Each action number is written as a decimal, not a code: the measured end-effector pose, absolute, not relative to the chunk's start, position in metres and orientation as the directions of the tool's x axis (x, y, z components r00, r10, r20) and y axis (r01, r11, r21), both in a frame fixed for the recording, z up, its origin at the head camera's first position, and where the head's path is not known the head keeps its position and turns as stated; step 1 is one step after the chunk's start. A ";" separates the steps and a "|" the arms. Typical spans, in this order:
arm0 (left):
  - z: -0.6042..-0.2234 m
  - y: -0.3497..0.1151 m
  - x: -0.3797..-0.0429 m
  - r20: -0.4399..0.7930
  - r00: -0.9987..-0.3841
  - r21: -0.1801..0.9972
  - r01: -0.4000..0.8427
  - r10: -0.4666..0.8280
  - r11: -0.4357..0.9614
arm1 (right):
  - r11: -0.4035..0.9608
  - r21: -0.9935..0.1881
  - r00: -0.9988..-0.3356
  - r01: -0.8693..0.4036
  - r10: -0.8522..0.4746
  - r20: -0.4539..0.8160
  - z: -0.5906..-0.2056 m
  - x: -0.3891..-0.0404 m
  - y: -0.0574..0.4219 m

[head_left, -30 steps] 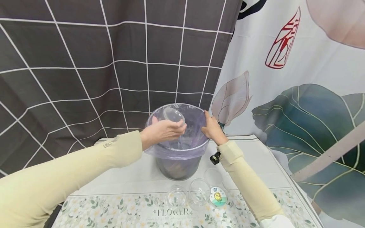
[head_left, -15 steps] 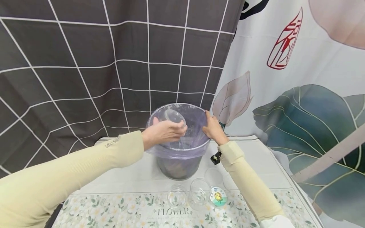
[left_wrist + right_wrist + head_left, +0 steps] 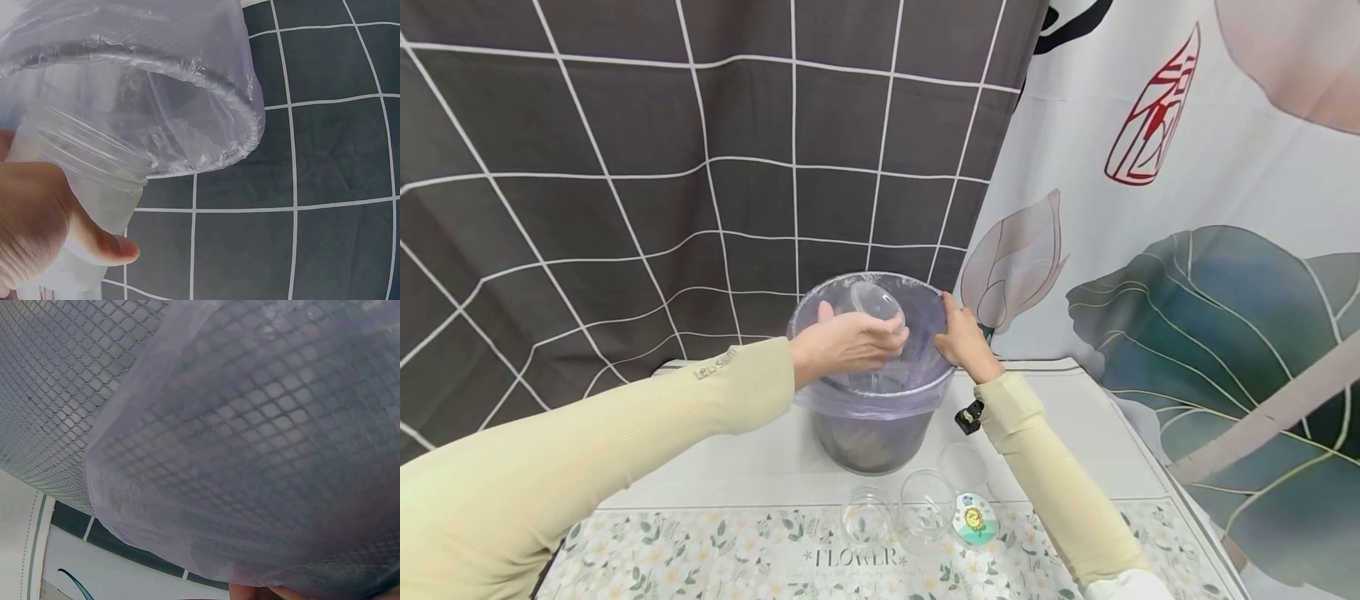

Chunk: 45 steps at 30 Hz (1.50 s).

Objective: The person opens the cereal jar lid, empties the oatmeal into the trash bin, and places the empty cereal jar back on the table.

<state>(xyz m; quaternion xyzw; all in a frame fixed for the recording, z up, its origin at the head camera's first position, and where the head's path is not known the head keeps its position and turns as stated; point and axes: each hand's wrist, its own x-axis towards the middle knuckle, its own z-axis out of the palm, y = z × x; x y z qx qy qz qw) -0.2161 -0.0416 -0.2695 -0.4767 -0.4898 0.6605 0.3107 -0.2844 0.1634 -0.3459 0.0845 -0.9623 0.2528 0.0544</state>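
My left hand (image 3: 853,342) holds a clear plastic jar (image 3: 880,302) over the mouth of a mesh bin (image 3: 872,442). In the left wrist view the jar's threaded open mouth (image 3: 94,153) tilts toward the bin, my thumb (image 3: 115,247) lying along its side. A thin purple bag (image 3: 206,37) lines the bin and folds down over its rim. On the right side of that rim, my right hand (image 3: 964,342) grips the edge with the bag. The right wrist view is mostly filled by the bag (image 3: 187,506) over the wire mesh (image 3: 81,375); only fingertips (image 3: 247,592) show below.
Two clear round containers (image 3: 867,521) (image 3: 927,507) stand on the floral tablecloth (image 3: 715,554) before the bin. Beside them lie a clear disc (image 3: 962,465) and a round piece with a sunflower picture (image 3: 975,521). A dark gridded curtain (image 3: 737,200) hangs close behind.
My left hand, with the jar, has shifted a little to the right over the bin. The right hand keeps its place on the rim.
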 end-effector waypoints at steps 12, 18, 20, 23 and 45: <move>-0.270 -0.040 -0.221 -0.312 -0.371 -0.949 0.076 0.875 -0.306 | 0.861 -0.469 -0.978 -0.196 -0.137 0.157 -0.346 -0.284 0.164; -0.269 -0.046 -0.226 -0.301 -0.411 -0.953 0.091 0.861 -0.290 | 0.859 -0.477 -0.980 -0.187 -0.132 0.147 -0.347 -0.284 0.164; -0.269 -0.048 -0.227 -0.285 -0.408 -0.958 0.114 0.867 -0.262 | 0.857 -0.481 -0.981 -0.186 -0.133 0.142 -0.347 -0.284 0.163; -0.265 -0.051 -0.228 -0.213 -0.380 -0.967 0.212 0.900 -0.139 | 0.856 -0.482 -0.981 -0.187 -0.135 0.140 -0.347 -0.283 0.163; -0.270 -0.062 -0.224 0.273 -0.285 -0.757 0.525 0.919 0.388 | 0.853 -0.493 -0.984 -0.170 -0.123 0.126 -0.347 -0.283 0.163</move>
